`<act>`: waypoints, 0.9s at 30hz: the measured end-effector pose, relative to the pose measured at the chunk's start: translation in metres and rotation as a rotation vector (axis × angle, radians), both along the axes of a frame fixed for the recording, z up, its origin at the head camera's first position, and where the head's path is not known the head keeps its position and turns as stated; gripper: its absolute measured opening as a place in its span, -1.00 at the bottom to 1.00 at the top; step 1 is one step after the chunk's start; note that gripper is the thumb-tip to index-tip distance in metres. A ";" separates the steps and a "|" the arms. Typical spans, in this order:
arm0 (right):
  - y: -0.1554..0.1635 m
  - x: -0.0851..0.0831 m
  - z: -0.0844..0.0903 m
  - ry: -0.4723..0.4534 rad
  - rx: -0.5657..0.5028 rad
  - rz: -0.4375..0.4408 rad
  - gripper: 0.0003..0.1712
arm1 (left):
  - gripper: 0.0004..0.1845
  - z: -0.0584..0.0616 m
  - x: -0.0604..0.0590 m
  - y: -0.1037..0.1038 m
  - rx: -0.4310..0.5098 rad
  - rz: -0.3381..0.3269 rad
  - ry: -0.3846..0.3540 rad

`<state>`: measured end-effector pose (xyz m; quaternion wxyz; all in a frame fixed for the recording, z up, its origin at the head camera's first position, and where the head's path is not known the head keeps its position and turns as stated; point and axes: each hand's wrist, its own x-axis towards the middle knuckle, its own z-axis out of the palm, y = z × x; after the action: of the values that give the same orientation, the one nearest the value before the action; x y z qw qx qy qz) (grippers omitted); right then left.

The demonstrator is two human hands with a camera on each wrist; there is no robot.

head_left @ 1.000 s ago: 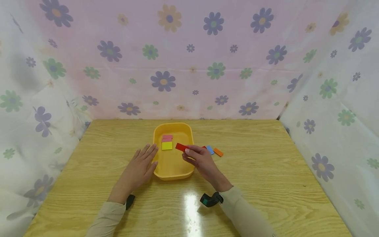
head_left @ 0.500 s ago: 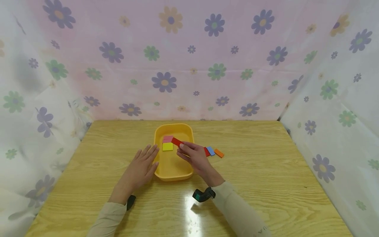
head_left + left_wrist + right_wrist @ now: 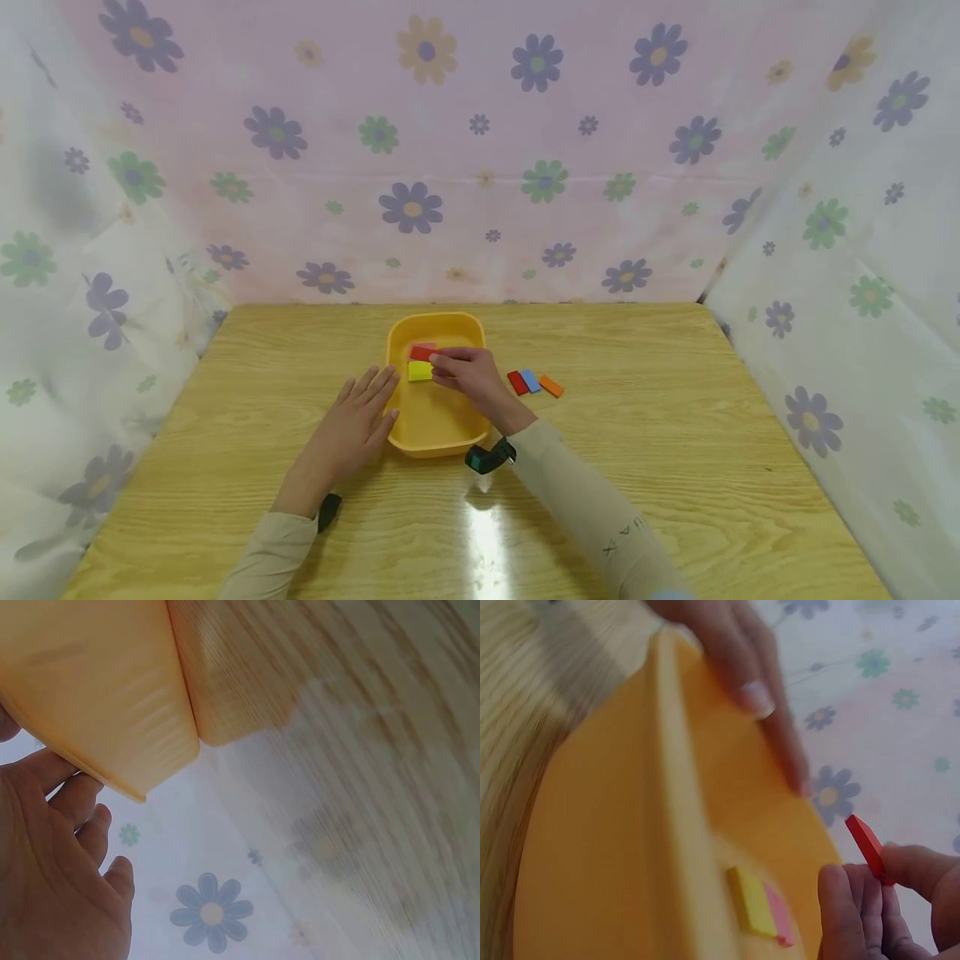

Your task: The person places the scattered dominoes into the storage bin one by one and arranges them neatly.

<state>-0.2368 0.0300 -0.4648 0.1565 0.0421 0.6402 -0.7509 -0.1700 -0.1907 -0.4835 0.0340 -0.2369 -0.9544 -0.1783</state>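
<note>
A thin red rectangular tile [image 3: 424,354] is pinched between the thumb and fingers of my right hand [image 3: 472,379], over the yellow tray [image 3: 438,448]. In the right wrist view the red tile [image 3: 867,846] stands on edge in the fingertips, apart from the tray floor. Inside the tray lie a yellow tile [image 3: 418,372] and pink tiles [image 3: 422,345], partly hidden by the held tile. My left hand [image 3: 352,425] rests on the tray's left rim with straight fingers; in the left wrist view its fingers touch the tray wall [image 3: 112,712].
Right of the tray, on the wooden table [image 3: 637,450], lie another red tile [image 3: 517,382], a blue tile [image 3: 530,381] and an orange tile [image 3: 551,386]. Flower-patterned cloth [image 3: 480,167] hangs behind the table and along both sides.
My right hand has carried the red tile leftward, from the tray's right part to above the pink and yellow tiles. The left hand stays on the rim.
</note>
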 end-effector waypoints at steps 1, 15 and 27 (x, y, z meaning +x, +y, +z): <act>-0.002 -0.002 -0.001 0.001 0.027 0.012 -0.61 | -0.38 0.000 0.000 0.000 -0.001 0.000 0.001; -0.012 -0.012 -0.017 -0.041 0.314 0.105 -0.73 | -0.38 0.001 0.000 0.000 -0.007 -0.004 0.021; -0.015 -0.010 -0.020 -0.099 0.420 0.075 -0.78 | -0.38 0.000 -0.001 0.001 -0.002 -0.007 0.025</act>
<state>-0.2465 0.0149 -0.4849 0.2035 0.0869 0.7753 -0.5916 -0.1710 -0.1893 -0.4836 0.0449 -0.2425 -0.9533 -0.1743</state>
